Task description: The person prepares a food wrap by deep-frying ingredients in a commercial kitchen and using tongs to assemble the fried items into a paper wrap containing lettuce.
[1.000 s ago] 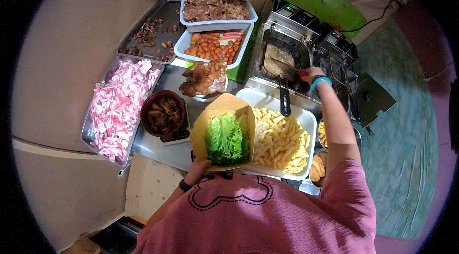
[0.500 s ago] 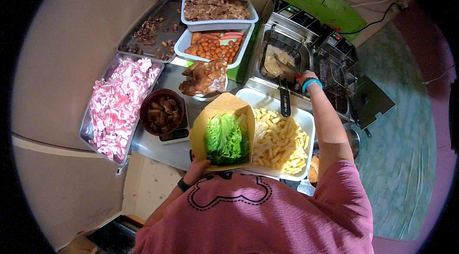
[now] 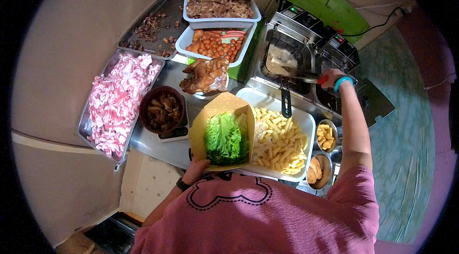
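My left hand (image 3: 195, 170) grips the lower left side of an open brown paper box (image 3: 230, 102); some of its fingers are hidden. Green lettuce leaves (image 3: 226, 141) fill the box. Out to the right, my right hand (image 3: 333, 78) is closed around the red-handled end of dark metal tongs (image 3: 306, 77). The tongs point left over the near edge of a deep fryer (image 3: 302, 46), where a basket sits in foaming oil (image 3: 281, 60). Whether their tips hold anything, I cannot tell. Beside the box lies a white tray (image 3: 310, 132) of pale fries (image 3: 282, 144).
Two small metal bowls of fried pieces (image 3: 325, 135) stand right of the fries. A roasted chicken (image 3: 205, 76) and a brown bowl of wings (image 3: 162, 110) are beyond and left of the box. Trays of sliced raw meat (image 3: 122, 103), small sausages (image 3: 217, 47) and cooked meat (image 3: 220, 5) surround them.
My right hand has moved right, drawing the tongs back from over the middle of the frying oil. Two metal bowls now show more fully. My left hand and the box stay put.
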A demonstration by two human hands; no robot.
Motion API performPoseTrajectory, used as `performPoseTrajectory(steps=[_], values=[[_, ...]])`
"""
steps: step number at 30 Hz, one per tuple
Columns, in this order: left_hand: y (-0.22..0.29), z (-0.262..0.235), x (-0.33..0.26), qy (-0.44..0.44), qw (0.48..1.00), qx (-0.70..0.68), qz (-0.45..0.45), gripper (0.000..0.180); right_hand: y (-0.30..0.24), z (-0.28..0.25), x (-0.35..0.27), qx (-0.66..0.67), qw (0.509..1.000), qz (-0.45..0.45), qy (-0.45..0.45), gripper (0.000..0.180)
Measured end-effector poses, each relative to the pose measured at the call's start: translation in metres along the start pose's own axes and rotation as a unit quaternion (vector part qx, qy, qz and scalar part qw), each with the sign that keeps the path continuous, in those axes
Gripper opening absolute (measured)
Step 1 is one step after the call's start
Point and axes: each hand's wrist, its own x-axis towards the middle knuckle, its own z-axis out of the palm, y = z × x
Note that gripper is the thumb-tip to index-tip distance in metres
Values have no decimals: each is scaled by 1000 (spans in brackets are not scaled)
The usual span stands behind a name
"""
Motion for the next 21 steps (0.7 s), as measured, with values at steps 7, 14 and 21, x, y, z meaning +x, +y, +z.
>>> performPoseTrajectory(steps=[7, 14, 21], values=[[-1, -14, 3, -53, 990, 127, -32, 25, -50, 13, 3, 96, 970, 199, 100, 35], [-10, -6, 6, -25, 978, 163, 128, 17, -19, 52, 54, 118, 976, 170, 65, 43], [0, -5, 1, 7, 996, 94, 1, 18, -46, 65, 53, 170, 966, 172, 94, 38]])
